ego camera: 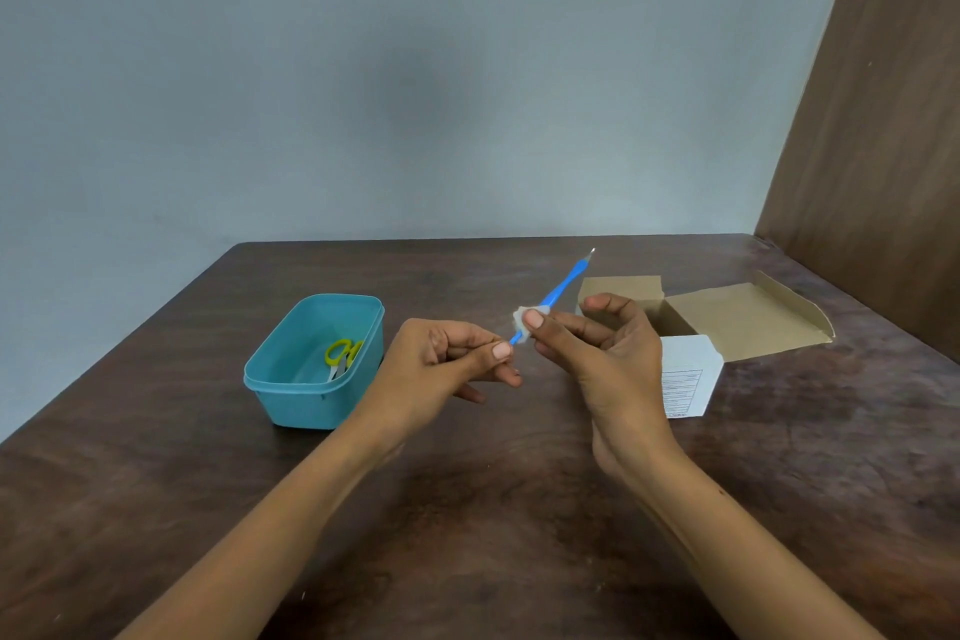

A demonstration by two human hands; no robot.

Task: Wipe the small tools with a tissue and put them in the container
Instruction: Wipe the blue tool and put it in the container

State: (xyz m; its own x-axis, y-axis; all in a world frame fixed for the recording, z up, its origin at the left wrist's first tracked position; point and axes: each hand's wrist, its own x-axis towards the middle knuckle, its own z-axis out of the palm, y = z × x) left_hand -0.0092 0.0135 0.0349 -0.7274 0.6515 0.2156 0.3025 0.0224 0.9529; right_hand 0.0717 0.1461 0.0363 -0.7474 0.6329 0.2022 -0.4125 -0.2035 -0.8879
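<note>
Left hand (447, 359): I pinch blue tool (563, 287) end. Right hand (608, 353): pinching tissue (523, 316) around its shaft. Scissors (340, 356) in tub (291, 379).

Scissors (341, 357) in container (311, 387) (left of box (727, 322))

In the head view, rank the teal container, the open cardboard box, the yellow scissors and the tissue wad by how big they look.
1. open cardboard box, flaps spread
2. teal container, close behind; the box lies slightly farther off, so this order seems safe
3. yellow scissors
4. tissue wad, partly hidden by fingers
</note>
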